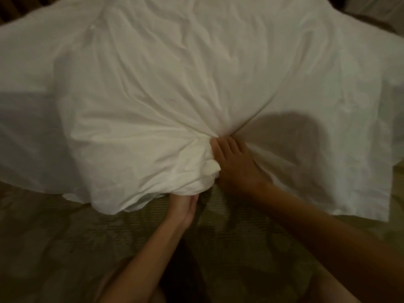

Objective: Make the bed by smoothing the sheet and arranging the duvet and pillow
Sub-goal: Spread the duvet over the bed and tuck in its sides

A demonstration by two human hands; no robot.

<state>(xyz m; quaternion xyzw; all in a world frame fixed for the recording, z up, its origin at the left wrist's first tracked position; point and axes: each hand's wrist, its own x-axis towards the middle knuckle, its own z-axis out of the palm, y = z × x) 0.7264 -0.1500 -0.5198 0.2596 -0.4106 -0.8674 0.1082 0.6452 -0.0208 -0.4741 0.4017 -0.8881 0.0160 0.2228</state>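
White duvet (196, 84), soft, creased, bunched on patterned olive sheet (65, 237); left hand (184, 206) grips its hem, right hand (235, 165) presses flat-fingered.

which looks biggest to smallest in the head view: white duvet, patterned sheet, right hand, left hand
1. white duvet
2. patterned sheet
3. right hand
4. left hand, an unsure placing: its fingers are hidden under the duvet, so the two hands may match.
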